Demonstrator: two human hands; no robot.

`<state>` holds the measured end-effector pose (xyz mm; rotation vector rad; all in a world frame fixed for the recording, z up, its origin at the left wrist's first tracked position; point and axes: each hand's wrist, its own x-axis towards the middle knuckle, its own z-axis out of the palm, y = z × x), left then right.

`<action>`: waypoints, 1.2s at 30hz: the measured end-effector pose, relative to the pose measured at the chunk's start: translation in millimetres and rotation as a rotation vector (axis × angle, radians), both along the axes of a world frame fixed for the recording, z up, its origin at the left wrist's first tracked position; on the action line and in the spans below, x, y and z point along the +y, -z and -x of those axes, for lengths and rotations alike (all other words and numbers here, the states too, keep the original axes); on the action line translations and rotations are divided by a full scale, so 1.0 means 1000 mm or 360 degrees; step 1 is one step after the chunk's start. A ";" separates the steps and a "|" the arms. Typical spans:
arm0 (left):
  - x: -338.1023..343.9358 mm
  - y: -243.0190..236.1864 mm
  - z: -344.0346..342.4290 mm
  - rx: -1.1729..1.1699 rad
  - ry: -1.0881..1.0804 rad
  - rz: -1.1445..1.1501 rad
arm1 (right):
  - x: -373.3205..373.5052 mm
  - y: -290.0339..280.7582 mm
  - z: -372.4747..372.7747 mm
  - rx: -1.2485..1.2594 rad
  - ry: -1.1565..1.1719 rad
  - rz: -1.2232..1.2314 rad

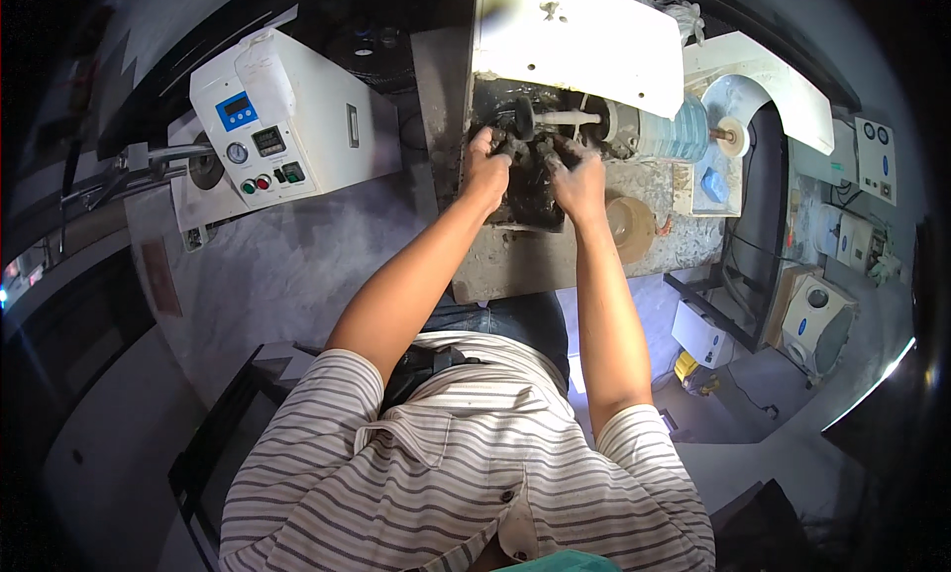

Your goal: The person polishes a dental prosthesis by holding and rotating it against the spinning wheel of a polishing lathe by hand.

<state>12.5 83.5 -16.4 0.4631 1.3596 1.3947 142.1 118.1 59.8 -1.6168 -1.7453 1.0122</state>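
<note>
Both my hands reach into a dark, wet-looking basin [530,201] on the bench, below a horizontal spindle [567,117]. A dark round wheel [524,117] sits toward the spindle's left end. My left hand [486,173] is closed, its fingers bent in close to the wheel and smeared with grey muck. My right hand [578,179] is also closed and smeared, its fingertips pointing in under the spindle. Whatever lies between the fingers is too dark and small to make out. A white hood panel [580,42] stands just beyond the hands.
Right of the spindle lies a clear bluish water bottle [674,133], near a pale buffing wheel [731,137]. A tan round bowl [630,227] and a blue lump [713,185] rest nearby. A white machine with a control panel [267,136] stands left; the bench's front edge [594,283] faces me.
</note>
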 end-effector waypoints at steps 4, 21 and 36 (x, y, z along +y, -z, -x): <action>0.013 -0.014 0.000 -0.0036 -0.0158 0.0034 | 0.009 0.001 0.010 -0.0153 -0.0013 0.0008; 0.026 -0.021 -0.005 -0.0097 -0.0263 0.0266 | -0.006 -0.008 0.025 -0.0126 0.0280 -0.0203; 0.005 -0.027 0.021 0.0281 0.0033 0.0177 | -0.008 -0.024 0.025 -0.0303 0.0001 0.0032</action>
